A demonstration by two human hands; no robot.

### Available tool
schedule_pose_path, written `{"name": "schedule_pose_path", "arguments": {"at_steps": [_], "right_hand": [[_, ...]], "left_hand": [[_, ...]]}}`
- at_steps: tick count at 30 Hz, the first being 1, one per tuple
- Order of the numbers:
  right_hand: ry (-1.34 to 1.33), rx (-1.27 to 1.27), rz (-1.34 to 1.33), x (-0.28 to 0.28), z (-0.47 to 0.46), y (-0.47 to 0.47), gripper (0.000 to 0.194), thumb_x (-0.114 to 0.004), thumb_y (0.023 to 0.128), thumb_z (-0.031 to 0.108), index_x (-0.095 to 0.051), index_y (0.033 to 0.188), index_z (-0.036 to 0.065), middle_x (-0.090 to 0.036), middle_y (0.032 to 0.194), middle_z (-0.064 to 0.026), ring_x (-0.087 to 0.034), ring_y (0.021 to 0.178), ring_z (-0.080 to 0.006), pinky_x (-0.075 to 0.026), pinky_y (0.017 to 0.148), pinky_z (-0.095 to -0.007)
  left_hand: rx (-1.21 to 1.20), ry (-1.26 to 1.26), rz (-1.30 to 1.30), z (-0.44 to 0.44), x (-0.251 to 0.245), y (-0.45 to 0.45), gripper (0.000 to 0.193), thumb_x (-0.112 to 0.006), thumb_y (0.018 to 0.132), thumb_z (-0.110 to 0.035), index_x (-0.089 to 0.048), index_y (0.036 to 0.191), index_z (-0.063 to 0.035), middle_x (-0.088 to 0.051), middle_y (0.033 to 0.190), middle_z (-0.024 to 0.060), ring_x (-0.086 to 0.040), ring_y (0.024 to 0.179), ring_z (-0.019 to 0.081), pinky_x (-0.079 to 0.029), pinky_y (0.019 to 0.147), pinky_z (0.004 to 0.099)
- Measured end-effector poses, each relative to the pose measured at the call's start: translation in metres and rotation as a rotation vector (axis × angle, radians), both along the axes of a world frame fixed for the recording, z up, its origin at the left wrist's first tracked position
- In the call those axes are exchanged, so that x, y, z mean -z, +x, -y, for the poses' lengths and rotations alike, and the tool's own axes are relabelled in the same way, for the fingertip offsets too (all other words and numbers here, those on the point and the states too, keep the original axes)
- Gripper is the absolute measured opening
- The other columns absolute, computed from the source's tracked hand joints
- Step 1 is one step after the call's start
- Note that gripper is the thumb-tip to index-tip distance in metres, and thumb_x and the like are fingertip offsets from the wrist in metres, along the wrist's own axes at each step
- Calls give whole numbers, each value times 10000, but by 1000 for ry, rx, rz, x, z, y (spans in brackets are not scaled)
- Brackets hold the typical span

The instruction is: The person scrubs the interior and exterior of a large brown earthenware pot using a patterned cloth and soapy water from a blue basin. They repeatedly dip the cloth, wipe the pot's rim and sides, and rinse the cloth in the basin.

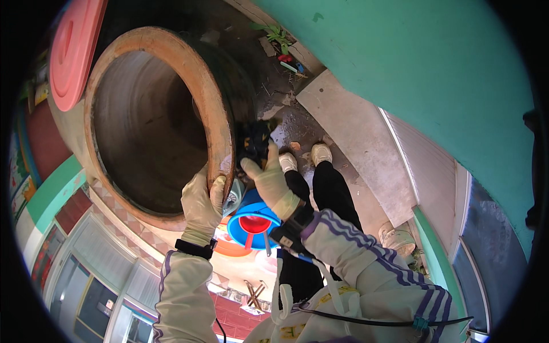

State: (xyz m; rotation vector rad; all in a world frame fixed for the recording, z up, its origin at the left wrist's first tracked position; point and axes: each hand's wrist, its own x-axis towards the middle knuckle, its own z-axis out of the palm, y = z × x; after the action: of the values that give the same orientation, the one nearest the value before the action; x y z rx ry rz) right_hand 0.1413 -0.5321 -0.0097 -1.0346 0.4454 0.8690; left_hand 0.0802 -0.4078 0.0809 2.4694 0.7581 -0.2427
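Observation:
A large earthenware jar (214, 107) with a thick, bare orange rim fills the left of the view, its dark mouth facing me. My left hand (200, 205), in a pale glove, grips the jar's rim at the lower right, thumb on the outer side. At the jar's dark outer wall, my gloved right hand (271, 182) holds a dark cloth (255, 141) with yellow marks; it looks pressed against the wall. A blue bucket (233, 227) stands below, between my hands. Inside it sit a red dipper (253, 225) and another handle.
A pink plastic lid (73, 55) leans beyond the jar. An orange basin (231, 246) lies beside the bucket. To the right are a concrete ledge (356, 141) and a green wall (407, 55). A worn pail (396, 240) stands near the wall. The ground is wet near my shoes.

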Motion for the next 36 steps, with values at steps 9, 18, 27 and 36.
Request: {"name": "schedule_pose_path", "arguments": {"at_steps": [9,18,27,36], "right_hand": [[-33,263,-494,37,-7,-12,374,-687,950,204,-522,1268,96,-644,1001,-35,-633,927,-163,-535,755,-311],[-80,-176,149,95,-61,169,334,-722,895,218,-619,1170,57,-674,919,-49,-636,737,-179,-525,608,-374],[-127,-364,248,86,-58,185,699,-733,883,339,-421,1447,71,-594,1320,-140,-608,1141,-261,-538,886,-417],[-28,181,-175,125,0,16,542,-721,897,217,-471,1364,101,-608,1234,-72,-612,1074,-219,-532,886,-359]], "left_hand": [[20,11,21,-2,3,-2,461,-550,984,-407,-650,1159,8,-661,880,252,-649,827,444,-510,728,479],[8,-31,-7,1,-2,-1,436,-495,1019,-361,-625,1182,21,-672,962,260,-634,897,449,-490,814,483],[-14,-35,46,1,-2,3,448,-558,985,-398,-654,1142,10,-674,894,244,-656,850,428,-515,767,462],[-34,43,90,3,6,-7,509,-558,979,-494,-669,1072,-6,-683,859,204,-656,849,409,-515,761,454]]}}
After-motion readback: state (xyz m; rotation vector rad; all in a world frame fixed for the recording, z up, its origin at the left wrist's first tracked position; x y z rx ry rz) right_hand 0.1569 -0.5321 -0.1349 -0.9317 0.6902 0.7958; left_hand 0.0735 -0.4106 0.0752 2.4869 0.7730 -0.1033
